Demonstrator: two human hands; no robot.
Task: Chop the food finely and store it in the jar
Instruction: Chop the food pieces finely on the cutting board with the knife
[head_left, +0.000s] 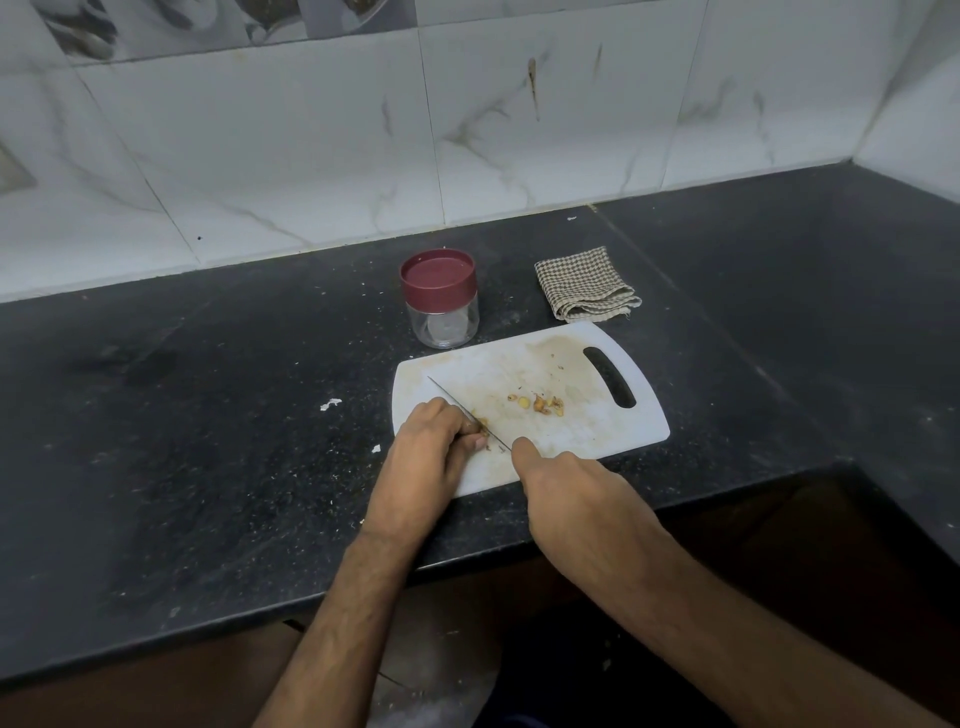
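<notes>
Black stone counter (208, 441) is carrying everything; a white plastic cutting board (587, 431) is lying at its front edge. Behind the board a clear jar (442, 304) is standing upright with its maroon lid (438, 275) on, nothing visible inside, so storing is not yet begun. A folded checked cloth (587, 285) is sitting right of the jar.

Right hand (566, 483) is gripping the knife (467, 413), fingers wrapped on the hidden handle, blade running across the board. Left hand (431, 441) is pinching a small piece of food (482, 427) against the board beside the blade. A few chopped bits (537, 404) are lying mid-board, coarse. Judging: chopping is underway, fine mincing and the jar transfer are left.
</notes>
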